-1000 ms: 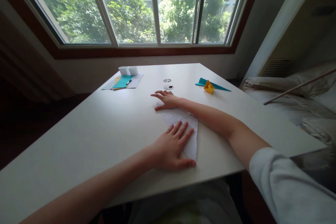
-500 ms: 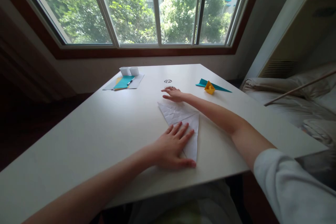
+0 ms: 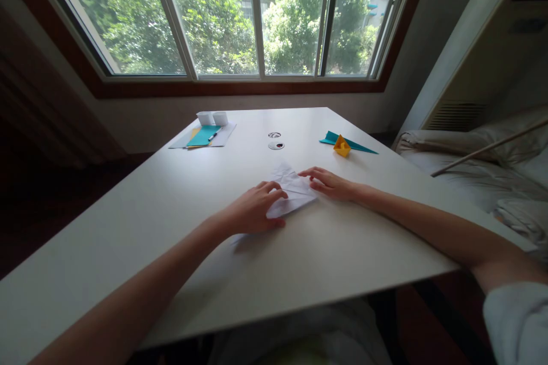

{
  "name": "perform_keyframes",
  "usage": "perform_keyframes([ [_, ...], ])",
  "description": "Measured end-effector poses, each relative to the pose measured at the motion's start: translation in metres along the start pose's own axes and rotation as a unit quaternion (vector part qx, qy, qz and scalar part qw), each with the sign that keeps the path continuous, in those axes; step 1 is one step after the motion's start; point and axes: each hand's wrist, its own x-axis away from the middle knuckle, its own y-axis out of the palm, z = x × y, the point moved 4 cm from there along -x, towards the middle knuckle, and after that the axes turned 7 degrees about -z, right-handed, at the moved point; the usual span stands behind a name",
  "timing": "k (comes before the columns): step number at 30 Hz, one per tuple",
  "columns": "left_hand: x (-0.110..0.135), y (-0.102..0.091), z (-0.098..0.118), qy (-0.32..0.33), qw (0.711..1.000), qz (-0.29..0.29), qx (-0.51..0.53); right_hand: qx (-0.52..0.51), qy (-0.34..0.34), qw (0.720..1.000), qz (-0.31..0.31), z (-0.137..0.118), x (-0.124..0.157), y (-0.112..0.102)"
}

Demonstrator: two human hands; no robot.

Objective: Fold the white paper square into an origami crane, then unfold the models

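White paper (image 3: 294, 187) touches both hands (image 3: 257, 208) (image 3: 333, 185); contents of far boxes (image 3: 204, 118) unclear.

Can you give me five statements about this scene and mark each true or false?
1. The left hand and right hand are both at the white paper. True.
2. The yellow folded boat is on the table's left side. False: the yellow folded boat is on its right side.
3. A teal folded plane lies near that boat. True.
4. The pen is in the right hand. False: the pen lies on the stacked sheets.
5. Green trees show through the window. True.
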Motion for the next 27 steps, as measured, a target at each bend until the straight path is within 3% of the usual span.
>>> perform_keyframes([
  [5,0.002,-0.001,-0.02,-0.044,0.998,0.024,0.035,0.015,-0.003,0.998,0.058,-0.001,0.007,0.004],
  [10,0.0,-0.003,-0.032,-0.099,0.99,0.086,0.058,0.048,-0.005,0.99,0.134,-0.008,0.011,-0.001],
  [16,0.003,-0.02,-0.046,-0.154,0.945,0.219,0.188,0.067,-0.049,0.997,0.0,-0.015,0.007,0.008],
  [20,0.012,-0.021,-0.077,-0.247,0.851,0.282,0.369,0.086,-0.061,0.993,-0.051,-0.014,0.005,0.012],
  [22,0.016,-0.017,-0.095,-0.292,0.822,0.302,0.385,0.09,-0.064,0.993,-0.051,-0.014,0.006,0.012],
  [27,0.018,-0.003,-0.125,-0.358,0.854,0.274,0.262,0.087,-0.088,0.991,-0.052,-0.024,0.01,0.01],
])
